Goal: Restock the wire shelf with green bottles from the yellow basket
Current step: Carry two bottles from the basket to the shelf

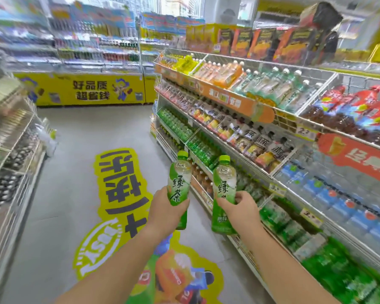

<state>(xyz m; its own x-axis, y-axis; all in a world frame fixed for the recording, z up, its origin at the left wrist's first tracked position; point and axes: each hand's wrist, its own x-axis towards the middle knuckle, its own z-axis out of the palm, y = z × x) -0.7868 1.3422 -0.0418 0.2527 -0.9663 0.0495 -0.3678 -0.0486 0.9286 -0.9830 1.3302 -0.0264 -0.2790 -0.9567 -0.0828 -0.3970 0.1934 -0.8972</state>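
Head view, in the shop aisle. Image blurred at the edges.

- My left hand (pixel 166 210) grips a green tea bottle, the left bottle (pixel 179 176), round its lower half. Fingers (pixel 184 204) curled round the label, thumb on the near side. Bottle upright, green cap on top.
- My right hand (pixel 241 210) grips a second one, the right bottle (pixel 224 183), about mid-body. Fingers (pixel 239 195) hooked over the label from the right, thumb on the left side. Bottle upright, leaning slightly, base hanging below the hand.
- The two bottles are side by side, near each other and not touching, both held in the air over the floor, in front of the wire shelf (pixel 285 121).
- Wire shelf runs along my right, several tiers, white wire dividers, price tags on the front rails. Stocked green bottles (pixel 198 145) lie on a lower tier just beyond the bottles I hold.
- Floor: grey, with a yellow floor decal (pixel 123 187) under my forearms.
- A yellow-fronted cabinet (pixel 86 88) stands at the aisle's far end.
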